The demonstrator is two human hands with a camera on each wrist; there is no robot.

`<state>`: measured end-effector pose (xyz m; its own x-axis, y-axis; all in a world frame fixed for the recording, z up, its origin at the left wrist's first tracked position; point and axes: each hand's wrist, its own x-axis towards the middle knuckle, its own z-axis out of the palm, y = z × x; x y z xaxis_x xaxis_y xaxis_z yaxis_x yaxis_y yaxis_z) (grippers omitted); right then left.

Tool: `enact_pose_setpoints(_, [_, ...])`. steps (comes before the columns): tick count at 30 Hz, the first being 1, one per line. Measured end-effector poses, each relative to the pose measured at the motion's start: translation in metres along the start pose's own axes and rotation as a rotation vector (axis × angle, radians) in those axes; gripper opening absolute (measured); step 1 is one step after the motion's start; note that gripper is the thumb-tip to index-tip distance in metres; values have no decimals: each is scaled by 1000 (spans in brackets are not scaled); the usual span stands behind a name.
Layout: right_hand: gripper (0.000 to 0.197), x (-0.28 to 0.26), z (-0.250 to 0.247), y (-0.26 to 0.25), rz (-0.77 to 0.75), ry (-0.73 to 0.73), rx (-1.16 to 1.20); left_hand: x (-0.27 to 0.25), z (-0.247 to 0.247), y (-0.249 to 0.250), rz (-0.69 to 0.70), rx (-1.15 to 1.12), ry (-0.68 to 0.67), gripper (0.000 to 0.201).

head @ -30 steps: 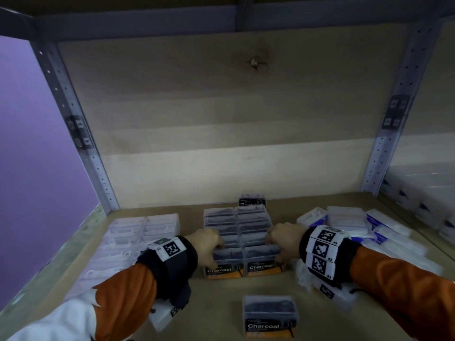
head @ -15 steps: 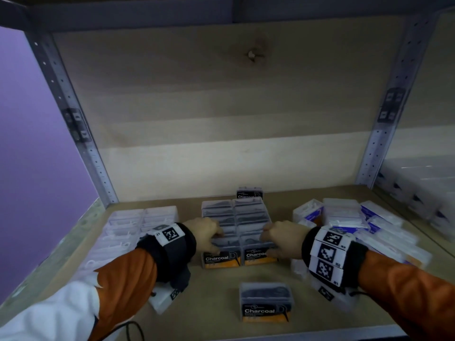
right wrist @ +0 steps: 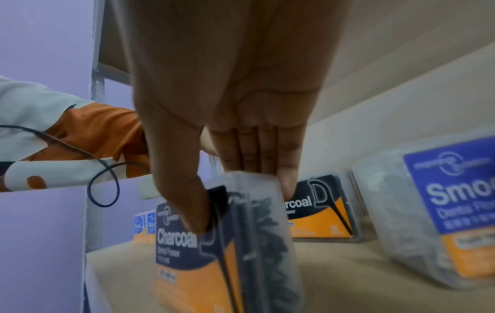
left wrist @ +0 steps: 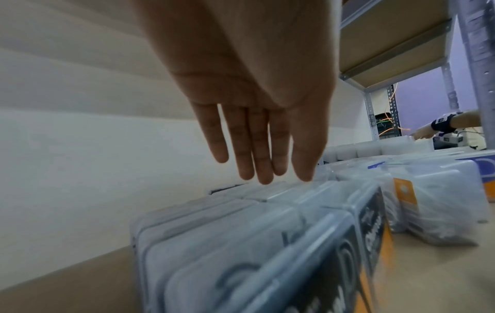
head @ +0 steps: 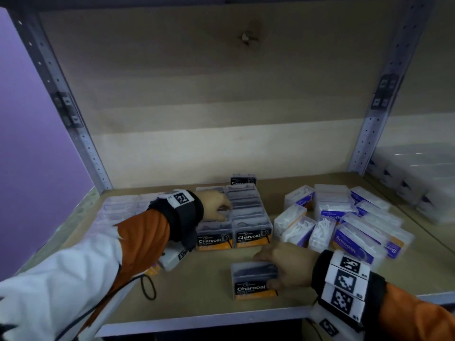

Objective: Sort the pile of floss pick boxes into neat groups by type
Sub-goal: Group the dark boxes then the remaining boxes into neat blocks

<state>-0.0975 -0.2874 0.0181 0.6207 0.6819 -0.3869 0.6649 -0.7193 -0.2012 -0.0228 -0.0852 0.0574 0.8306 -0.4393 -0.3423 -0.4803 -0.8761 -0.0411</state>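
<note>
A lone Charcoal floss pick box [head: 253,279] stands near the shelf's front edge. My right hand [head: 268,271] grips it. In the right wrist view the thumb lies on the box's [right wrist: 227,243] front label and the fingers [right wrist: 257,156] reach behind its top. My left hand [head: 220,210] rests on the two-column Charcoal group [head: 248,212] at mid shelf, and its straight fingers [left wrist: 262,169] lie over the box tops [left wrist: 241,222]. Clear boxes of white picks [head: 120,207] lie in rows on the left. A loose pile of blue-label Smooth boxes [head: 344,222] fills the right.
One more Charcoal box [head: 243,179] stands behind the group by the wooden back wall. Metal posts [head: 81,134] frame the shelf. The neighbouring bay on the right holds rows of boxes [head: 418,178]. Another person's hand [left wrist: 428,131] shows far off in the left wrist view.
My right hand left the right side of the Charcoal group, came back toward the front edge and took hold of the lone Charcoal box. My left hand stayed on the group.
</note>
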Motion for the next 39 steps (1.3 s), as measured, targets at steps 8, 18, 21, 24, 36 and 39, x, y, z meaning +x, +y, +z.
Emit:
enact_pose_setpoints(8, [57, -7, 8, 11, 117, 167, 89, 36, -31, 3, 24, 28, 29, 43])
enact_pose_setpoints(18, [48, -8, 9, 13, 186, 173, 161, 94, -62, -18, -69, -14, 70, 44])
enact_pose_setpoints(21, [48, -9, 9, 12, 193, 165, 157, 112, -65, -23, -78, 20, 43, 49])
enact_pose_setpoints(24, [45, -10, 9, 12, 185, 176, 172, 129, -64, -23, -92, 81, -7, 53])
enact_pose_setpoints(36, [42, -12, 13, 18, 144, 197, 228, 169, -58, -21, -169, 230, -96, 61])
enact_pose_setpoints(39, [42, -10, 15, 19, 133, 210, 231, 173, -59, -20, -198, 246, -91, 66])
